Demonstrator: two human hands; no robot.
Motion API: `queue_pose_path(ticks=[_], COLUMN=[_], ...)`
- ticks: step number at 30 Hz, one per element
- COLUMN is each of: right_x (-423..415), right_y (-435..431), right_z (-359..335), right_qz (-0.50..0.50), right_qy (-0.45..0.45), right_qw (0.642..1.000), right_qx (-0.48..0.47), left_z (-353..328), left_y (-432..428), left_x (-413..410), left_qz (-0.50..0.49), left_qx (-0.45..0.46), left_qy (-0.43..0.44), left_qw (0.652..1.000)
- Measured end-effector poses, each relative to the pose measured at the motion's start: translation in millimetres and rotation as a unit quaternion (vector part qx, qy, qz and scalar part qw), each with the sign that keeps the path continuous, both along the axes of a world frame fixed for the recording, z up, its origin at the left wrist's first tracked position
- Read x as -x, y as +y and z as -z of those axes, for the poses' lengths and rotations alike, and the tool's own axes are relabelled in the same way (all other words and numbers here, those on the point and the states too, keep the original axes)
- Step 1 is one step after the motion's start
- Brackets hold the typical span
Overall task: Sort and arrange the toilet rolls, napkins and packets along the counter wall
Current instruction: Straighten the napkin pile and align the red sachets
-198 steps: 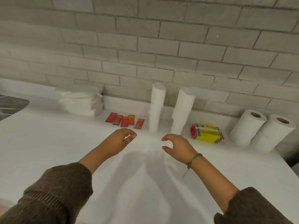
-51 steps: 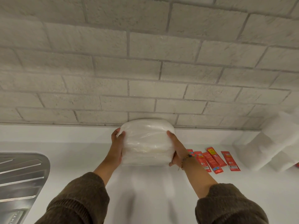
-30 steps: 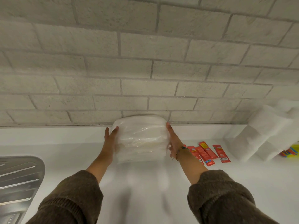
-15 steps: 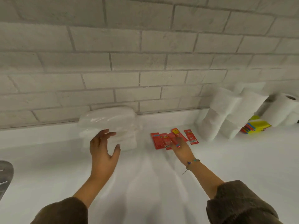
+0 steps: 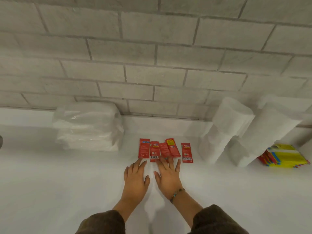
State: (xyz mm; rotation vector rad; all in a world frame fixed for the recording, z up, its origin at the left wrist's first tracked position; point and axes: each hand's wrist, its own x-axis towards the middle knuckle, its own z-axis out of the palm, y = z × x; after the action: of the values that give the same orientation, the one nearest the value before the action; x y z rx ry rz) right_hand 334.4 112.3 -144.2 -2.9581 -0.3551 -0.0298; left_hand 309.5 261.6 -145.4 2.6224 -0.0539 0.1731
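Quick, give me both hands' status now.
Left hand: open, flat, holding nothing.
Right hand: open, fingertips at the red packets, gripping nothing.

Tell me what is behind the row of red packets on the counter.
Behind the red packets there is only bare white counter, then its low upstand and the brick wall. Nothing is hidden there; the napkin stack stands to their left.

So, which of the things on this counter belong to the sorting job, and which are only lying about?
Belong to the job:
- napkin stack, in plastic wrap
- red packets, five in a row
- two white paper stacks
- yellow packets
- left hand, right hand, both open

Only lying about:
- dark thing at the left edge, too cut off to name
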Motion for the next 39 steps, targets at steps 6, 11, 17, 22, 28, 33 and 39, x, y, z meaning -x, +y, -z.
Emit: queue_pose_path(ticks=[6, 11, 17, 22, 28, 33, 39], right_x=[-19.6, -30.9, -43.0, -45.4, -42.2, -28.4, -13.1], right_y=[7.6, 9.6, 13.1, 14.6, 11.2, -5.3, -19.9], right_z=[1.6, 4.3, 4.3, 5.3, 3.3, -0.6, 0.2], right_qz=[-0.022, -0.010, 0.000, 0.003, 0.039, 0.118, 0.085], right_qy=[-0.051, -0.056, -0.008, 0.008, -0.014, -0.071, -0.067], right_qw=[0.998, 0.998, 1.000, 1.000, 0.999, 0.990, 0.994], right_qx=[-0.018, -0.031, -0.004, 0.020, 0.005, -0.044, -0.002], left_z=[-13.0, -8.2, 1.5, 6.9, 6.9, 7.4, 8.0], left_y=[-3.4, 2.3, 7.2, 6.2, 8.1, 8.8, 8.5], left_x=[-17.8, -37.0, -56.8, -65.0, -63.8, -64.3, -65.9], left_qz=[-0.022, -0.011, 0.002, 0.009, 0.016, 0.092, 0.123], left_qx=[-0.046, -0.096, -0.126, -0.128, -0.116, -0.161, -0.209], left_qy=[0.019, -0.005, -0.018, -0.016, 0.001, -0.020, 0.004], left_qw=[0.999, 0.995, 0.992, 0.992, 0.993, 0.982, 0.970])
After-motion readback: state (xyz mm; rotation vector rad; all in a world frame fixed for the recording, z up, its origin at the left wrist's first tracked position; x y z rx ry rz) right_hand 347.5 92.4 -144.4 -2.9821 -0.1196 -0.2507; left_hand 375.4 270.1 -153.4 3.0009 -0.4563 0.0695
